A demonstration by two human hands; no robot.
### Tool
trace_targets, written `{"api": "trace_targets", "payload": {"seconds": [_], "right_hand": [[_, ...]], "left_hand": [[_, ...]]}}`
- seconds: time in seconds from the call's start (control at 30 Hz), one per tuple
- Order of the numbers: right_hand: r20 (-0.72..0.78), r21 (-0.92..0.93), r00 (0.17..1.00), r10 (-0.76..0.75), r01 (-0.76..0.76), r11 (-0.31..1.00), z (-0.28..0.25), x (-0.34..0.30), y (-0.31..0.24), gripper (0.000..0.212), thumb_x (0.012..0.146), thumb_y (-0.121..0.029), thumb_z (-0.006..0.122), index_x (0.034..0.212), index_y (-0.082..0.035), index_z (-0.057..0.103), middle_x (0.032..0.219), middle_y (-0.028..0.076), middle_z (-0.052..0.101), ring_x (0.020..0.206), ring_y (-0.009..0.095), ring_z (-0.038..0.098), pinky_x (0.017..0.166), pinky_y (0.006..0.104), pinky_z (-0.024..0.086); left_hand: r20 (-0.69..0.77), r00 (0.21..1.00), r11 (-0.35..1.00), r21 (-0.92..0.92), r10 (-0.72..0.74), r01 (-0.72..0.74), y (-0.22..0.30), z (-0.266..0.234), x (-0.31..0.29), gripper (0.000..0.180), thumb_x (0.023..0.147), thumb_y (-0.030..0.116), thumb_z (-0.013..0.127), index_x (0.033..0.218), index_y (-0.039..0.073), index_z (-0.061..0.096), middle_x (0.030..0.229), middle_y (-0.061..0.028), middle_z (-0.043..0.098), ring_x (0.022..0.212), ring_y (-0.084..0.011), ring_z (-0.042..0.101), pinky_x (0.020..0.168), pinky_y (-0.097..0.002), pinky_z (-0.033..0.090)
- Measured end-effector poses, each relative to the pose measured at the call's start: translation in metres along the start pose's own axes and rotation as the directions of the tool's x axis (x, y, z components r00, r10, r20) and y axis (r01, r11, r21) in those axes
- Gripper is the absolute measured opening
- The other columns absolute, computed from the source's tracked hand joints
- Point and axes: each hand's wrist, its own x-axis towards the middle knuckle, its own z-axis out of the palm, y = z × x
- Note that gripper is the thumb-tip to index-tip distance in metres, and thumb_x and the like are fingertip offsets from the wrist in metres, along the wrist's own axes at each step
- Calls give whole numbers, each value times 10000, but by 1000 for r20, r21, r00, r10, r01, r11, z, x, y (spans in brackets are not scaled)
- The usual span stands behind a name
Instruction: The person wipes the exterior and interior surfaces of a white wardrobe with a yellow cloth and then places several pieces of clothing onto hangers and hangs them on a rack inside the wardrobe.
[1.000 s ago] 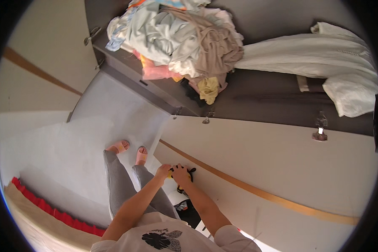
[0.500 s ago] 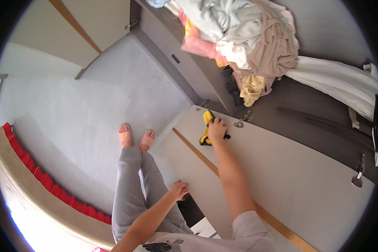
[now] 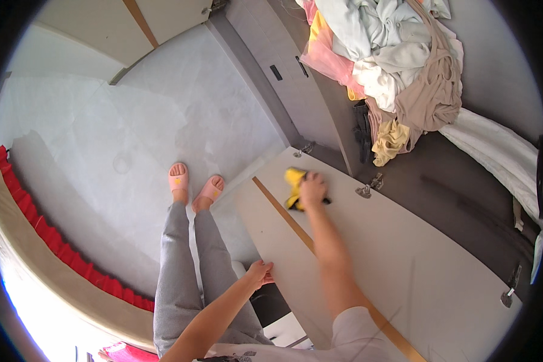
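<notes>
A pale grey wardrobe door (image 3: 368, 253) with a tan stripe stands swung open in front of me. My right hand (image 3: 312, 192) presses a yellow-and-black cloth (image 3: 295, 178) against its inner face, near the top hinge; hand and cloth are slightly smeared by motion. The fingers are closed over the cloth and hide part of it. At the door's free edge is my left hand (image 3: 260, 275), its fingers closed round that edge, with some fingertips hidden.
Inside the dark wardrobe, clothes (image 3: 398, 66) lie heaped on the right, with a white fabric (image 3: 495, 139) beside them. Metal hinges (image 3: 369, 186) line the door's edge. My feet in pink slippers (image 3: 178, 177) stand on the grey floor (image 3: 145, 127). A bed with a red frill (image 3: 60, 244) is left.
The view has shifted, bringing the heaped clothes further right. My left hand now meets the door's edge. The right hand keeps the cloth on the door, a little lower beside the hinge.
</notes>
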Motion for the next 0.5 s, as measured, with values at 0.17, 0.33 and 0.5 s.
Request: {"api": "trace_targets", "payload": {"seconds": [0.17,0.33,0.5], "right_hand": [[-226,-103,972,68,-93,990,-16,41,59,302,917,-265,500,1193,-201,607,1298,75,471,1110,275,465,830,418,441],[24,199,995,-101,94,975,63,4,-62,327,936,-279,477,1149,-65,604,1245,128,506,1065,326,516,809,474,473],[89,440,816,-571,482,757,75,-94,-186,175,854,-239,573,916,-219,736,1168,114,543,1080,330,535,863,456,479]], "left_hand": [[-30,998,998,-38,-47,46,6,-7,23,390,943,138,567,1294,94,403,1056,-129,609,865,-280,654,813,-484,548],[-89,995,996,-64,54,-60,15,-6,36,781,860,85,645,1475,207,180,1058,-125,613,842,-249,651,758,-470,542],[-138,990,998,-52,16,-24,22,-10,37,955,817,101,706,1508,258,64,1115,-128,600,875,-239,636,766,-436,537]]}}
